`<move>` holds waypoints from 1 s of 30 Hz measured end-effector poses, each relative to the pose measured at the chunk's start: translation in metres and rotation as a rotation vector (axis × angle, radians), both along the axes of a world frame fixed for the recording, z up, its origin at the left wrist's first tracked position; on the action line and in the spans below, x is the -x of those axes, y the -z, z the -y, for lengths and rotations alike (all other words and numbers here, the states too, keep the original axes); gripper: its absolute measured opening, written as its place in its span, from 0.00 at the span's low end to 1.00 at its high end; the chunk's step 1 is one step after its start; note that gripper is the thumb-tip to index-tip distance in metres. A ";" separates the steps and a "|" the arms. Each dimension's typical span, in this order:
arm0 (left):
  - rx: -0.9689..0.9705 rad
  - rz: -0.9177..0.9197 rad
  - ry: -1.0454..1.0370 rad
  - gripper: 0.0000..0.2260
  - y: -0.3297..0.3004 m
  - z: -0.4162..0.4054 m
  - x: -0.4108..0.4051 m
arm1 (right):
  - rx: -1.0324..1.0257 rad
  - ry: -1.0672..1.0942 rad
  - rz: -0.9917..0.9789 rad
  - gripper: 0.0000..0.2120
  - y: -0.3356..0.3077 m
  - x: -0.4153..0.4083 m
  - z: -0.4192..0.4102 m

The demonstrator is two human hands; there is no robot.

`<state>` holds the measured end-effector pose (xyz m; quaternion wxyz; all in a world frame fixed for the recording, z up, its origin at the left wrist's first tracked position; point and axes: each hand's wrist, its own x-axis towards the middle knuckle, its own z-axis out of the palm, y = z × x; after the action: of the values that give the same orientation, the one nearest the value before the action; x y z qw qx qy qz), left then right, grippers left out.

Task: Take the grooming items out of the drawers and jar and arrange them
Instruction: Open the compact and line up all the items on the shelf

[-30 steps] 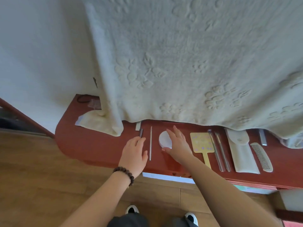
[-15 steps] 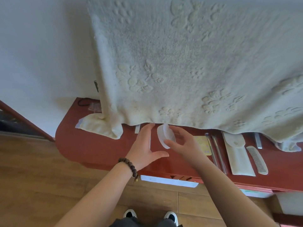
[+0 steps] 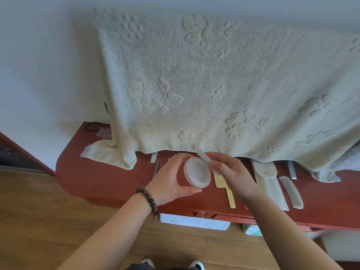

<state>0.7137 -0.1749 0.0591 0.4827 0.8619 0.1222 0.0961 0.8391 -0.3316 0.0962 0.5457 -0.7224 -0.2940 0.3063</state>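
Above red dresser, left hand grips jar (translucent), right hand pinches seemingly its lid.

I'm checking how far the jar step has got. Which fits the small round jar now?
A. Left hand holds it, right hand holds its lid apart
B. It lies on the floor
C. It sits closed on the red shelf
A: the left hand grips the jar above the shelf, while the right hand pinches the lid, tilted off the jar's mouth.
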 end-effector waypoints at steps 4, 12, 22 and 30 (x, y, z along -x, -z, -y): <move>-0.092 -0.016 0.015 0.34 0.002 0.001 -0.001 | 0.056 -0.007 -0.050 0.25 -0.010 -0.016 -0.002; -0.368 -0.114 -0.093 0.35 0.025 0.013 -0.010 | 0.122 -0.023 -0.312 0.19 0.013 -0.048 -0.017; -0.505 -0.447 -0.098 0.40 0.070 0.020 0.007 | 0.445 -0.060 -0.169 0.20 0.076 -0.091 -0.034; -0.546 -0.514 -0.122 0.36 0.078 0.016 0.021 | 0.502 -0.118 -0.150 0.21 0.097 -0.102 -0.046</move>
<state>0.6925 -0.1909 -0.0189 0.1823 0.9459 0.2602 -0.0655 0.9414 -0.2854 -0.0010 0.3509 -0.7920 -0.2090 0.4537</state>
